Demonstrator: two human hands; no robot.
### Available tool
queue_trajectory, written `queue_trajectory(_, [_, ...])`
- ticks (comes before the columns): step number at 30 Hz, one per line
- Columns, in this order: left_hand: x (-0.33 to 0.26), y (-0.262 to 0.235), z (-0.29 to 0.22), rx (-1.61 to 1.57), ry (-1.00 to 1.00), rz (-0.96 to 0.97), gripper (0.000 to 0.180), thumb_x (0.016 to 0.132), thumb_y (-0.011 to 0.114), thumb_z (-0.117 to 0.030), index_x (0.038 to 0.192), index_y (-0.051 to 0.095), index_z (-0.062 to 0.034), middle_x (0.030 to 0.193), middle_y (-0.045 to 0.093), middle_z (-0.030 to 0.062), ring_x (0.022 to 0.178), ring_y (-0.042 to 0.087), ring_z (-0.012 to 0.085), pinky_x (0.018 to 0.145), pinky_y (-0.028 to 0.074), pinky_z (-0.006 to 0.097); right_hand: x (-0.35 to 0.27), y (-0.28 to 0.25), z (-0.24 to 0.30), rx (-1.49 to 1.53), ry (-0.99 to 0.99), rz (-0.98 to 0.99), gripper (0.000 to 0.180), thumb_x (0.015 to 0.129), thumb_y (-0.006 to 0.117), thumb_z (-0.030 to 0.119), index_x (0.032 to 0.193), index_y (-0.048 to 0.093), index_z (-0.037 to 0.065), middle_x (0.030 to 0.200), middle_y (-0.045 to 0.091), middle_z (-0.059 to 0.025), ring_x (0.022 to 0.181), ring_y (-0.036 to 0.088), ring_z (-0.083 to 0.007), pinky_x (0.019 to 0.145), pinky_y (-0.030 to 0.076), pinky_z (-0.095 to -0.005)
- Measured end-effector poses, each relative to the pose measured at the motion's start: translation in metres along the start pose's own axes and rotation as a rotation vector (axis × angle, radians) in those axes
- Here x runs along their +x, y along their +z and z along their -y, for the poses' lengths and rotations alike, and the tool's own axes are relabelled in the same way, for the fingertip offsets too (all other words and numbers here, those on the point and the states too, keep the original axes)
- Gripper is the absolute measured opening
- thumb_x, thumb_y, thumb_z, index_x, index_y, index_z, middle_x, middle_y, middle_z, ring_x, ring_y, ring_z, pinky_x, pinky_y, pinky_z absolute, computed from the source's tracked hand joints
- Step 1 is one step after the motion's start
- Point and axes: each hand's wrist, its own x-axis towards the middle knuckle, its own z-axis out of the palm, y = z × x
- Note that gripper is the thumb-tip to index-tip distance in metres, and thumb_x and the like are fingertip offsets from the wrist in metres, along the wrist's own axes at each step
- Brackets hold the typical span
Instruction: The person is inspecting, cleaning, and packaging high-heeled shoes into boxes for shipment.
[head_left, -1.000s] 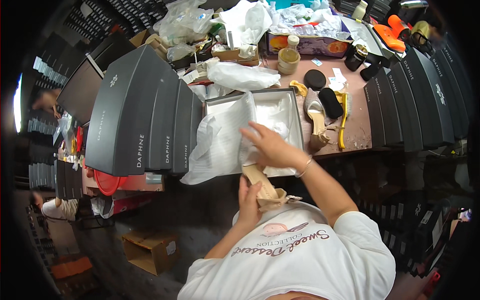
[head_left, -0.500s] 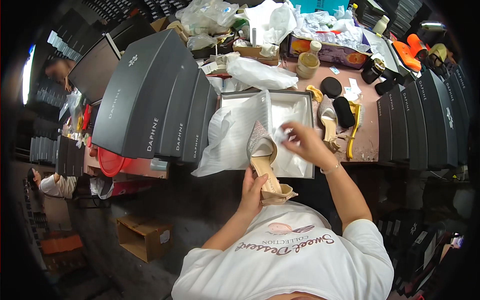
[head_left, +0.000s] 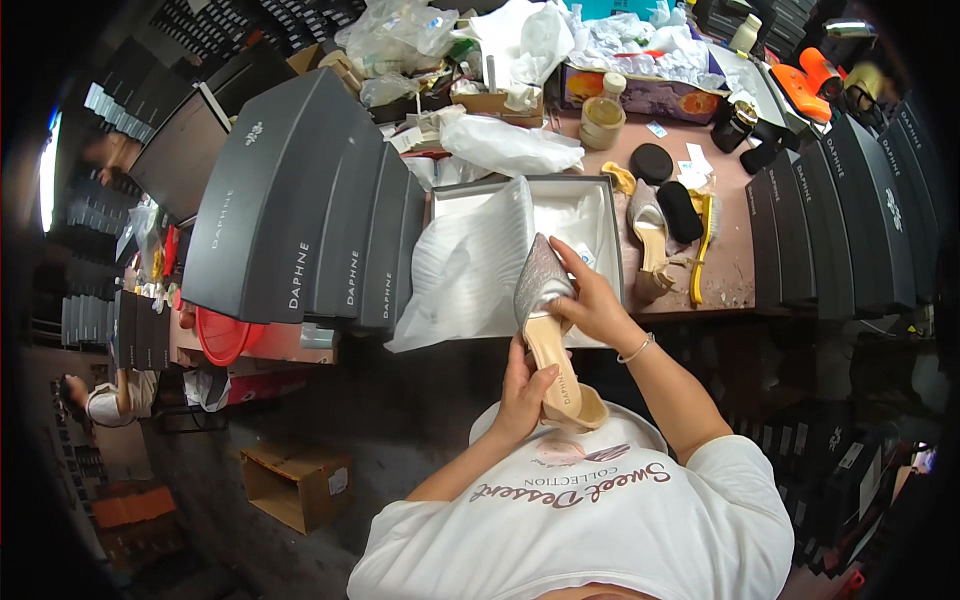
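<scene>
A pointed shoe (head_left: 541,280) with a glittery silver-pink toe and a beige insole is held between both hands over the front edge of the table. My left hand (head_left: 522,392) is closed round its middle, thumb on the insole. At the toe, my right hand (head_left: 594,300) grips the upper, its thumb inside the opening. Behind the shoe lies a grey shoebox (head_left: 617,235) with white tissue in it and a sheet of white foam wrap (head_left: 470,260) hanging over its front left. A matching shoe (head_left: 650,240) rests on the table to the right.
Dark shoeboxes (head_left: 290,200) stand in a row at left, and more shoeboxes (head_left: 850,220) at right. Near the second shoe lie a yellow brush (head_left: 704,250), a black pad (head_left: 683,214) and a round black lid (head_left: 651,162). A glass jar (head_left: 601,122) stands behind. A cardboard carton (head_left: 297,487) sits on the floor.
My right hand has come down from beside the shoe and taken hold of its toe. The shoe has shifted slightly right in my left hand. The crumpled white piece near my right fingers no longer shows.
</scene>
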Motion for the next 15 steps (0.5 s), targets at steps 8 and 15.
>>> queue_trajectory(8, [0.023, 0.013, -0.022, -0.096, 0.017, -0.102, 0.060, 0.084, 0.050, -0.015, 0.138, 0.025, -0.0047, 0.111, 0.052, 0.0166, 0.095, 0.059, 0.0202, 0.080, 0.054, 0.035, 0.025, 0.000, 0.009, -0.145, -0.192, -0.075, 0.062, 0.079, 0.067, 0.004, 0.136, 0.044, 0.007, 0.106, 0.063, -0.0162, 0.072, 0.059, -0.0158, 0.064, 0.049, -0.0269])
queue_trajectory(15, [0.044, -0.006, -0.059, -0.174, 0.133, -0.194, 0.053, 0.086, 0.050, -0.018, 0.133, 0.030, -0.0050, 0.109, 0.053, 0.0181, 0.086, 0.060, 0.0235, 0.079, 0.053, 0.036, -0.058, -0.044, 0.052, 0.166, 0.336, 0.405, 0.028, 0.091, 0.061, 0.019, 0.112, 0.059, 0.000, 0.081, 0.063, -0.0026, 0.067, 0.056, -0.0064, 0.060, 0.050, -0.0233])
